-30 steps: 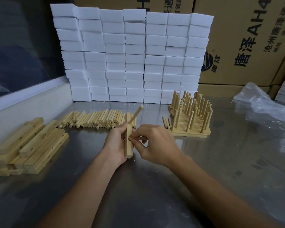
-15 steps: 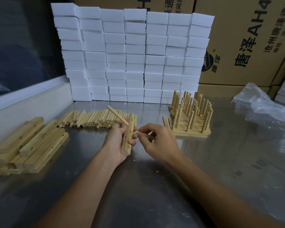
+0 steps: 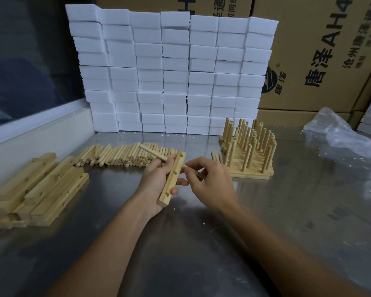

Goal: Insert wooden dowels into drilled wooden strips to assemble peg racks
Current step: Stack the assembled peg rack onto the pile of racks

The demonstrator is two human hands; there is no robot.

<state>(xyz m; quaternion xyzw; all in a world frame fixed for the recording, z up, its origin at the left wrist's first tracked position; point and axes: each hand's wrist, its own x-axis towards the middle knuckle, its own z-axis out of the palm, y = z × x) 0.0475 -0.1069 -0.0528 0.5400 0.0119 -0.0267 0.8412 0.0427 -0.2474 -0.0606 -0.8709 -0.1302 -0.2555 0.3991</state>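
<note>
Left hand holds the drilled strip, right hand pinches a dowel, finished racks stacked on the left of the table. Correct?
Not quite. In the head view the left hand holds the drilled strip and the right hand pinches a dowel, but the finished racks stand on the right; undoweled strips are stacked left.

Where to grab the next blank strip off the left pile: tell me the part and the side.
Take the top strip of the pile of drilled strips by its two long edges near mid-length, coming from above. It lies flat, holes up, with neighbours beside it, so only its upper face and edges are free.
</note>
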